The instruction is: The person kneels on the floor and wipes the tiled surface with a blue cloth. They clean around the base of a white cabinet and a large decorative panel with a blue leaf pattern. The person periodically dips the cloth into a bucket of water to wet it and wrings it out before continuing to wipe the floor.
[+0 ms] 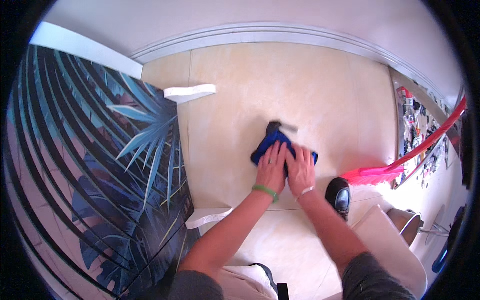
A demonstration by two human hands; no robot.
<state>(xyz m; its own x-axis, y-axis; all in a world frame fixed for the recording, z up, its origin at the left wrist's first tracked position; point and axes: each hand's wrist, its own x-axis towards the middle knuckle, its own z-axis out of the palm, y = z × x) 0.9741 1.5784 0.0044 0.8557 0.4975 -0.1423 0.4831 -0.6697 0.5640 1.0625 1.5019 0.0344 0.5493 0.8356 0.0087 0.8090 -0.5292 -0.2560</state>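
A bundled blue and black cloth [273, 135] lies on the beige tiled floor [240, 101] in front of me. A short grey strip [288, 128], blurred, sticks out from its top end. My left hand [272, 167], with a ring and a green wristband, presses down on the bundle's left part with the fingers over the fabric. Beside it, almost touching, my right hand [302, 170] covers the right part, and a pale bracelet circles that wrist. Both palms face down, so the fabric beneath them is hidden.
On the left stands a leaf-printed panel [150, 120] with white feet [191, 92] jutting over the floor. A black shoe [338, 197] and a broom with a pink head [380, 171] are at right. Beyond are a metal pot [403, 225] and a surface strewn with small items [416, 127].
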